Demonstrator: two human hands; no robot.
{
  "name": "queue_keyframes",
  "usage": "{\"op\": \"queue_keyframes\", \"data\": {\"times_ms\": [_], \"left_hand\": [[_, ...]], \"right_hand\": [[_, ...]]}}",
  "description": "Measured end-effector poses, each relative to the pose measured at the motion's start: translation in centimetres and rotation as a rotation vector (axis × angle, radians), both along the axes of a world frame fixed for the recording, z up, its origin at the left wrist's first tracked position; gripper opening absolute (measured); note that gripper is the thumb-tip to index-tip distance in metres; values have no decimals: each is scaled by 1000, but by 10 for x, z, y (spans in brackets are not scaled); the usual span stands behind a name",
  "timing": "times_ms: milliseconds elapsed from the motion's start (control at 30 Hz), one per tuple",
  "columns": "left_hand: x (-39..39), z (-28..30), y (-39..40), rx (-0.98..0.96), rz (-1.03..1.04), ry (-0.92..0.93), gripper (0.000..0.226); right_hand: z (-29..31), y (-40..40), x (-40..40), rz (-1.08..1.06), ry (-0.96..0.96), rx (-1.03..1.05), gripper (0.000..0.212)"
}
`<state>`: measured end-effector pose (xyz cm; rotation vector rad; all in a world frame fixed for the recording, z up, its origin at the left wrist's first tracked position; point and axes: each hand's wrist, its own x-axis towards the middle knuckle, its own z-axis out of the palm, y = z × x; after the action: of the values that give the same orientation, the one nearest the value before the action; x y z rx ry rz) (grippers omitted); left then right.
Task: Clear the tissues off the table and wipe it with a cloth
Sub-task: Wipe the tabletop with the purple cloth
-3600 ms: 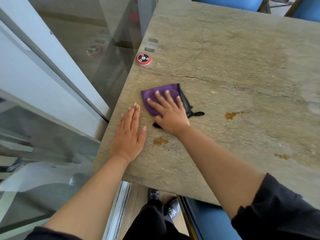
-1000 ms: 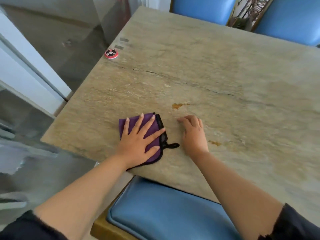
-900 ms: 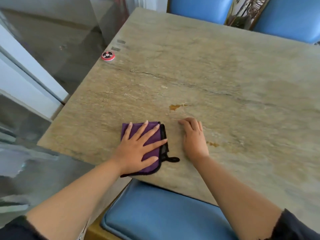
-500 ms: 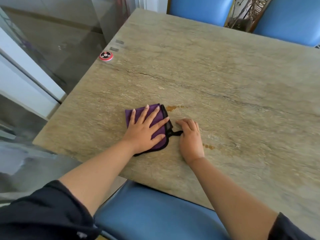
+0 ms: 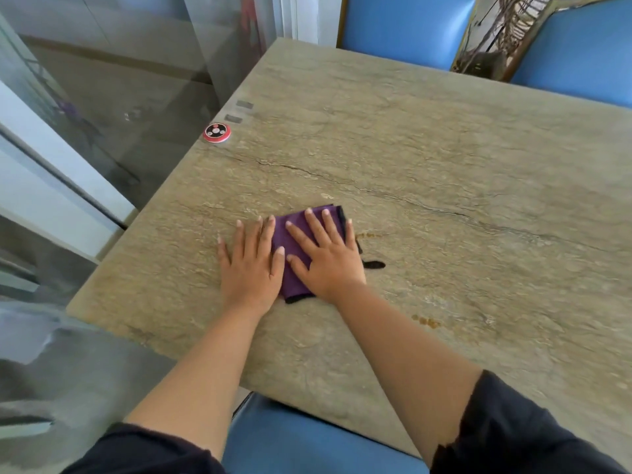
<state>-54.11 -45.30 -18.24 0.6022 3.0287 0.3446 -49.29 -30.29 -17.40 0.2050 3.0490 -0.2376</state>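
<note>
A folded purple cloth (image 5: 291, 236) with black trim lies on the stone table (image 5: 444, 148) near its front left part. My right hand (image 5: 326, 260) presses flat on the cloth with fingers spread. Just left of it my left hand (image 5: 249, 265) rests flat on the bare tabletop, its thumb touching the cloth's edge. A small orange-brown stain (image 5: 368, 235) sits just right of the cloth, and another stain (image 5: 426, 322) lies nearer the front edge. No tissues are in view.
A round red call button (image 5: 216, 132) sits at the table's left edge. Two blue chairs (image 5: 403, 25) stand at the far side and a blue seat (image 5: 307, 443) below the near edge. A glass panel (image 5: 102, 97) runs along the left.
The cloth has passed from my left hand to my right hand. My left hand slid off to the left and now lies on the bare table. The cloth moved slightly away from me.
</note>
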Motion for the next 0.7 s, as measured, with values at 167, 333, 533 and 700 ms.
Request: {"op": "queue_keyframes", "data": {"times_ms": [167, 333, 533, 700], "left_hand": [[-2, -2, 1, -108, -46, -14, 59], [-1, 0, 2, -121, -55, -8, 60], [0, 2, 3, -88, -50, -19, 60], [0, 3, 1, -74, -63, -29, 59]], "right_hand": [[0, 80, -28, -224, -37, 44, 65], [-3, 61, 6, -645, -61, 14, 70], [4, -23, 61, -96, -41, -19, 67], [-2, 27, 120, 94, -2, 61, 64]]}}
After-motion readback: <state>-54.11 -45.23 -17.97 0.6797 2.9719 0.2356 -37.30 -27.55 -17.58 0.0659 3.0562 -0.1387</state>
